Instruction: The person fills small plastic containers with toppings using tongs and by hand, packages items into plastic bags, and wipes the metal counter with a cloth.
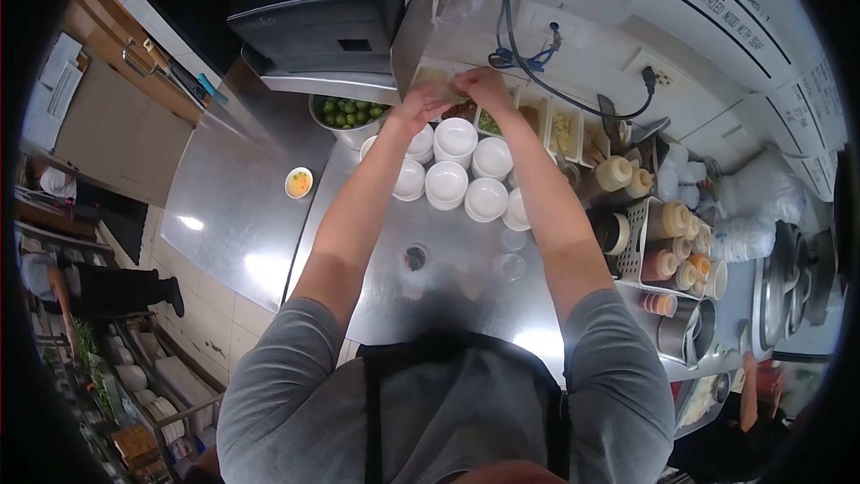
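My left hand [425, 106] and my right hand [485, 86] reach past the stacked white bowls [447, 184] to a row of ingredient containers. Their fingertips come close together above a container with reddish-brown contents [461, 111]. Both hands look closed in a pinch; whatever is between the fingers is too small to make out. Beside the right hand is a container of chopped greens [489, 123]. Nearer my body stand a small clear cup with dark contents [415, 257] and a clear round piece [511, 266], perhaps a lid.
A pot of green limes [345, 114] stands left of the bowls. A small cup with orange-yellow food [298, 183] sits on the left counter [237, 224]. Sauce bottles fill a white basket [634, 242] on the right. A cable [573, 94] hangs above. Other people are at both sides.
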The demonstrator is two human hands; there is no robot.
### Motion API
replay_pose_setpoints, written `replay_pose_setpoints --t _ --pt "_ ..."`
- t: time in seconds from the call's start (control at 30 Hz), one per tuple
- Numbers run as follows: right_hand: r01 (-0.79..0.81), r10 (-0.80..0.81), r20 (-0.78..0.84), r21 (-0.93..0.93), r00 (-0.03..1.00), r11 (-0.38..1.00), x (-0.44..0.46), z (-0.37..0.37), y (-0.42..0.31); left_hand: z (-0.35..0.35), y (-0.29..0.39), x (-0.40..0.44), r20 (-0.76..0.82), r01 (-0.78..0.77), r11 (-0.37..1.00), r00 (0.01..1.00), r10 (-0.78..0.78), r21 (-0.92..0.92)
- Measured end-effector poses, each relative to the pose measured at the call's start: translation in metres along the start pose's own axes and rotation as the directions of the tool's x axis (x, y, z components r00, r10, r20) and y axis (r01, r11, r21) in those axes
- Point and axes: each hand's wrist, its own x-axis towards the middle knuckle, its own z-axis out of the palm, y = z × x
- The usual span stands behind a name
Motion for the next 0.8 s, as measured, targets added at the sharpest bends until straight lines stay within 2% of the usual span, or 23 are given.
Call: replay_pose_setpoints --t 0.1,0.17,0.2,0.27,0.3,0.37,0.47,0.5,0.57,0.6,0.67,0.8 --pt "0.071 -0.073 -0.014 -0.105 0.997 0.992 -0.001 -0.005 -0.010 -0.001 -0.001 -0.001 -0.013 0.020 1.000 1.000 -0.020 -0.007" --pt "0.048 -0.050 -0.054 -0.033 0.997 0.998 -0.003 -0.010 -0.020 -0.004 -0.002 0.001 -0.039 -0.001 1.000 0.999 0.000 -0.020" --pt "0.049 -0.050 -0.053 -0.033 0.997 0.998 -0.003 -0.008 -0.018 -0.008 -0.003 0.003 -0.039 -0.002 1.000 0.999 0.001 -0.020" --pt "-0.014 -0.004 -0.191 -0.096 0.982 0.995 -0.003 -0.002 -0.013 -0.015 -0.004 0.007 -0.023 0.024 0.999 0.999 -0.025 -0.049" --pt "-0.014 -0.005 -0.191 -0.095 0.982 0.995 -0.003 -0.004 -0.016 -0.020 -0.005 0.009 -0.023 0.023 0.999 0.999 -0.024 -0.049" --pt "-0.154 0.119 -0.162 -0.225 0.980 0.962 -0.003 -0.007 -0.021 -0.031 -0.007 0.014 0.040 -0.038 0.996 0.998 0.041 -0.080" --pt "-0.186 0.170 -0.082 -0.277 0.982 0.943 0.001 -0.003 -0.008 -0.032 0.000 0.010 0.021 -0.017 0.991 1.000 0.020 -0.133" --pt "-0.186 0.170 -0.082 -0.277 0.982 0.943 0.002 0.000 0.000 -0.034 0.001 0.010 0.021 -0.018 0.991 1.000 0.021 -0.132" --pt "-0.004 -0.014 -0.058 -0.302 0.998 0.953 0.002 0.005 0.015 -0.038 0.002 0.011 0.057 -0.048 0.987 0.997 0.058 -0.152" --pt "-0.004 -0.014 -0.057 -0.302 0.998 0.953 0.002 0.003 0.009 -0.038 0.002 0.012 0.056 -0.049 0.987 0.997 0.058 -0.152" --pt "-0.219 0.214 -0.046 -0.200 0.976 0.955 0.001 -0.001 -0.002 -0.038 0.002 0.014 0.021 -0.047 0.979 0.998 0.052 -0.198" --pt "-0.144 0.155 0.023 -0.254 0.988 0.956 -0.004 -0.004 0.000 -0.036 0.004 0.010 0.009 -0.055 0.976 0.998 0.058 -0.209"
